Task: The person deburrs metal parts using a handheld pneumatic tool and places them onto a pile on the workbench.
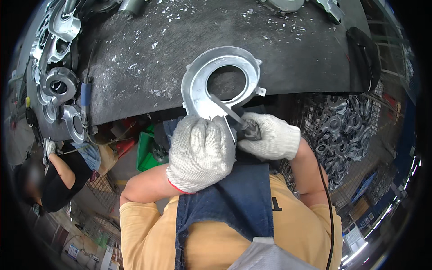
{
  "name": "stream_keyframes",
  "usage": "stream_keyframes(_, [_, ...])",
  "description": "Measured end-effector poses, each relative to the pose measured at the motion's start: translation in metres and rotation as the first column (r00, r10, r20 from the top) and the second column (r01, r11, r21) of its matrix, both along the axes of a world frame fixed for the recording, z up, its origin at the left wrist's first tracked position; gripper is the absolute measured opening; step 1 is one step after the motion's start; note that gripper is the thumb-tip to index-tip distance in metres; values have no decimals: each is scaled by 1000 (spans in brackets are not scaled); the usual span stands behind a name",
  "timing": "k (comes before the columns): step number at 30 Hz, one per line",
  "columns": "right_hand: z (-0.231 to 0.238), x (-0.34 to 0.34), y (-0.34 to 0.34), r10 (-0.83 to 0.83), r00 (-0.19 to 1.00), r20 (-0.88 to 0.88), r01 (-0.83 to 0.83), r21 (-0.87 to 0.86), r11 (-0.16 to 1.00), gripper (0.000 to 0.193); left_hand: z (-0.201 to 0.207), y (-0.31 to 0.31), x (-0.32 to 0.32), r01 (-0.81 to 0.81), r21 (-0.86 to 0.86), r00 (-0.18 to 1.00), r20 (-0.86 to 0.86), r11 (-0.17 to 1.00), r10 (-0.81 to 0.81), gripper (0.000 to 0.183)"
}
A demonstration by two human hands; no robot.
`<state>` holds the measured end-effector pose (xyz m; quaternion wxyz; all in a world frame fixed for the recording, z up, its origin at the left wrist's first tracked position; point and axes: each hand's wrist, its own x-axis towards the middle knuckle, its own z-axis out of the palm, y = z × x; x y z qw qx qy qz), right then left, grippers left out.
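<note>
Cast-metal housing (211, 85), ring-shaped with a flanged tail, held over the bench edge (135, 108) for deburring.
Left hand (201, 152), in a white knit glove, grips the tail closed-fisted; right hand (270, 135) clasps a dark-handled scraper (234, 118). Best practice, judged here: steady the dull grey casting and draw the blade along its inner rim.

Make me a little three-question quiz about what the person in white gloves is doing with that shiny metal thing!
1. True or false: both hands wear white knit gloves.
2. What does the left hand grip?
A. silver ring-shaped metal casting
B. a hammer
3. Which hand holds the thin metal blade with dark handle?

Key: 1 true. 2 A. 3 the right hand, blade laid against the casting, above the dark rubber mat.
</note>
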<state>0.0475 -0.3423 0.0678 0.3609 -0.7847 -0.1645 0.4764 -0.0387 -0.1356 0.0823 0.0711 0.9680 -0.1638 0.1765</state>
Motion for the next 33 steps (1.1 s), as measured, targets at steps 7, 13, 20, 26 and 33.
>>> stream_keyframes(7, [-5,7,15,70,883,-464,-40,75,996,40,-11,23,-14,-24,-131,998,-55,991,17,35])
stream_keyframes(13, [3,4,22,340,890,-303,-312,138,940,30,-21,32,-26,-19,-96,1000,-26,995,16,43])
stream_keyframes(20, [2,7,31,185,952,-245,-176,57,983,28,-13,37,-24,-90,-182,992,-102,979,72,37])
stream_keyframes(26, [12,-5,34,316,939,-134,-311,58,949,27,-14,38,-22,-105,-197,992,-95,975,88,36])
stream_keyframes(33, [11,1,43,198,970,-143,-201,-10,980,27,-3,46,-18,-126,-260,983,-165,957,85,30])
